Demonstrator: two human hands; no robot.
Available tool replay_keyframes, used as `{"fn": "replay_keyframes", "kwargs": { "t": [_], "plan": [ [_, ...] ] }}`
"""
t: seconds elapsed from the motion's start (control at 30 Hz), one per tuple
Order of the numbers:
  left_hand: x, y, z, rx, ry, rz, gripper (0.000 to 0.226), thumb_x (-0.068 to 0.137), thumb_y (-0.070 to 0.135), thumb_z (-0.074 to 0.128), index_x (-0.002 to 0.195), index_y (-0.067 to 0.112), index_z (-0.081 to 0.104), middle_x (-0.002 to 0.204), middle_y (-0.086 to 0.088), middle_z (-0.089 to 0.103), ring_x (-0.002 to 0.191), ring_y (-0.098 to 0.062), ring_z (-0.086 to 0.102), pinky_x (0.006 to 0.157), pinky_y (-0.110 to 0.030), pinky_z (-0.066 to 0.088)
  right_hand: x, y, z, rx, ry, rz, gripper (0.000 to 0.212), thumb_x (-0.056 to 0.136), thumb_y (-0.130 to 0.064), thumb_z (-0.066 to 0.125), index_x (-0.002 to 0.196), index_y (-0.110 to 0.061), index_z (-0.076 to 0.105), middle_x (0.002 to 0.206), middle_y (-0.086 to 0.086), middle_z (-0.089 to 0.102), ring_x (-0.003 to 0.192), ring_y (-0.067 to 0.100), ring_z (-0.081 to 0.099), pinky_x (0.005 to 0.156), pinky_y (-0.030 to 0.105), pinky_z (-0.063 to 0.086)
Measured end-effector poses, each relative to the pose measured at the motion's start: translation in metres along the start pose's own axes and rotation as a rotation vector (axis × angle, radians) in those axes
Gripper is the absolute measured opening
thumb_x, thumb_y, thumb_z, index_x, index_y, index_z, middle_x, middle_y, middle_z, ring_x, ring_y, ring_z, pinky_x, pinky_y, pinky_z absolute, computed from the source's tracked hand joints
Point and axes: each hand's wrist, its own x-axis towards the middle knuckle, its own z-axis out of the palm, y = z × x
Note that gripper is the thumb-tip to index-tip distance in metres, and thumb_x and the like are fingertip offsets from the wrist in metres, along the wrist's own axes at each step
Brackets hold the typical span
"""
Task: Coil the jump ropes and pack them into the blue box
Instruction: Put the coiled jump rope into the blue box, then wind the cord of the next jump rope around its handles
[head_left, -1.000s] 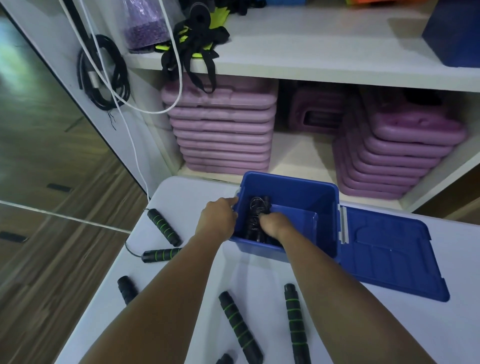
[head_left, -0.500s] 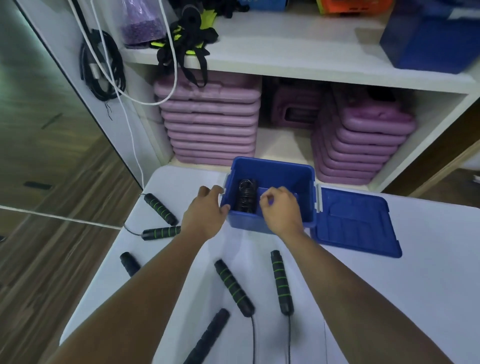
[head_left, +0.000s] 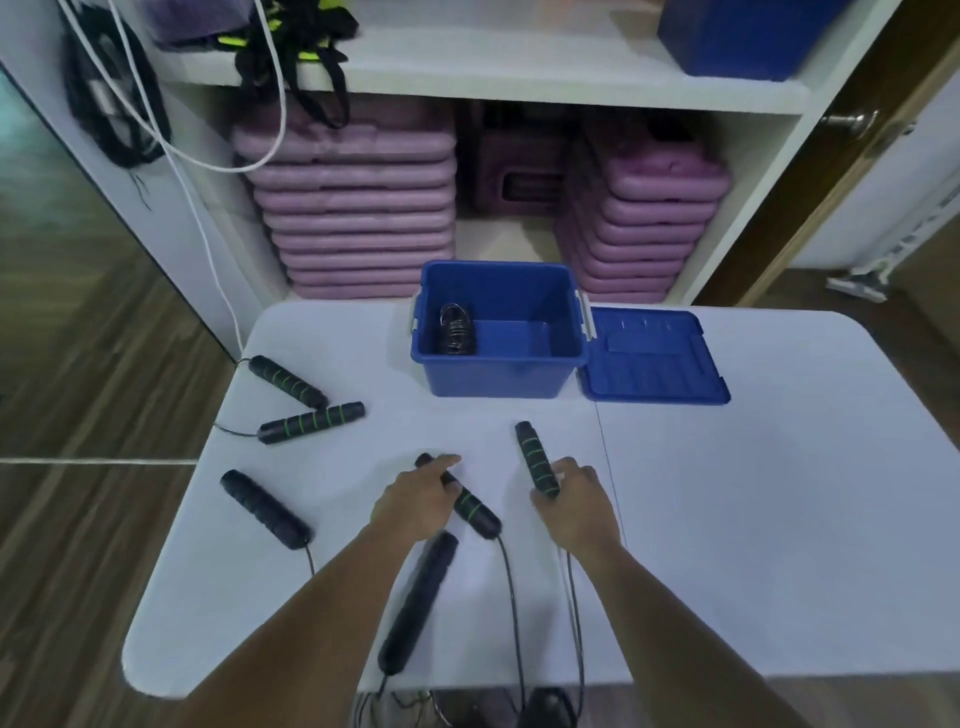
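6 o'clock, nearest: plain black handle (head_left: 418, 603) lies by my left forearm, cord dropping off the counter (head_left: 753, 519) edge. My left hand (head_left: 415, 501) pinches the left striped handle (head_left: 470, 506) between thumb and forefinger. My right hand (head_left: 576, 506) has its fingers curled round the butt of the right striped handle (head_left: 532, 452). Both cords trail to 6, so probably one rope, taken by the ends to start a coil. Grips look like soft ribbed foam, cord thin and springy. Second plain handle (head_left: 265, 509) at 9, spare striped pair (head_left: 310, 422) at 10. Blue box (head_left: 493, 376) at 12, rigid plastic, open, with a coiled rope (head_left: 457, 332) stood against its left wall; lid (head_left: 652, 364) flat at 1
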Motion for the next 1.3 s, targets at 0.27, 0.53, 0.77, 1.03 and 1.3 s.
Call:
{"fn": "replay_keyframes", "kwargs": {
  "t": [0.27, 0.53, 0.77, 1.03, 1.3],
  "plan": [
    [0.005, 0.012, 0.023, -0.083, -0.014, 0.027, 0.027, 0.104, 0.032, 0.04, 0.124, 0.028, 0.058, 0.121, -0.011, 0.064, 0.102, -0.025, 0.061, 0.09, -0.032, 0.048, 0.008, 0.021, 0.003, 0.081, -0.077, 0.056, 0.035, 0.091, -0.031, 0.067, 0.12, -0.015, 0.052, 0.107, 0.005, 0.062, 0.087, 0.023, 0.061, 0.069, 0.029, 0.047],
    [-0.024, 0.059, 0.005, -0.462, 0.219, 0.185, 0.018, 0.103, 0.02, 0.048, 0.116, 0.032, 0.05, 0.093, -0.002, 0.063, 0.079, -0.017, 0.058, 0.069, -0.017, 0.046, 0.0, 0.007, -0.029, 1.087, -0.334, 0.171, 0.017, 0.093, -0.012, 0.067, 0.109, -0.011, 0.063, 0.104, 0.011, 0.071, 0.087, 0.023, 0.068, 0.071, 0.031, 0.054],
    [-0.059, 0.105, -0.039, -0.823, 0.266, 0.212, 0.026, 0.094, 0.028, 0.067, 0.111, 0.022, 0.048, 0.096, -0.009, 0.073, 0.081, -0.016, 0.064, 0.076, -0.027, 0.045, -0.028, -0.03, -0.079, 1.174, -0.373, -0.084, 0.023, 0.103, -0.014, 0.046, 0.116, -0.02, 0.065, 0.1, 0.004, 0.074, 0.089, 0.021, 0.068, 0.086, 0.04, 0.053],
    [-0.108, 0.137, -0.095, -0.838, 0.385, 0.371, 0.016, 0.094, 0.017, 0.067, 0.106, 0.011, 0.059, 0.096, -0.01, 0.073, 0.078, -0.011, 0.067, 0.067, -0.013, 0.047, -0.063, -0.064, -0.123, 1.138, -0.368, -0.232, 0.02, 0.102, -0.014, 0.041, 0.109, -0.023, 0.058, 0.084, -0.003, 0.073, 0.077, 0.018, 0.065, 0.071, 0.036, 0.047],
    [-0.147, 0.152, -0.125, -0.769, 0.456, 0.491, 0.009, 0.095, 0.018, 0.066, 0.103, 0.015, 0.068, 0.09, 0.0, 0.073, 0.071, -0.001, 0.069, 0.064, -0.006, 0.046, -0.083, -0.088, -0.145, 1.097, -0.339, -0.388, 0.02, 0.101, -0.029, 0.055, 0.119, -0.024, 0.062, 0.095, 0.0, 0.07, 0.073, 0.012, 0.06, 0.056, 0.023, 0.035]
  ]
}}
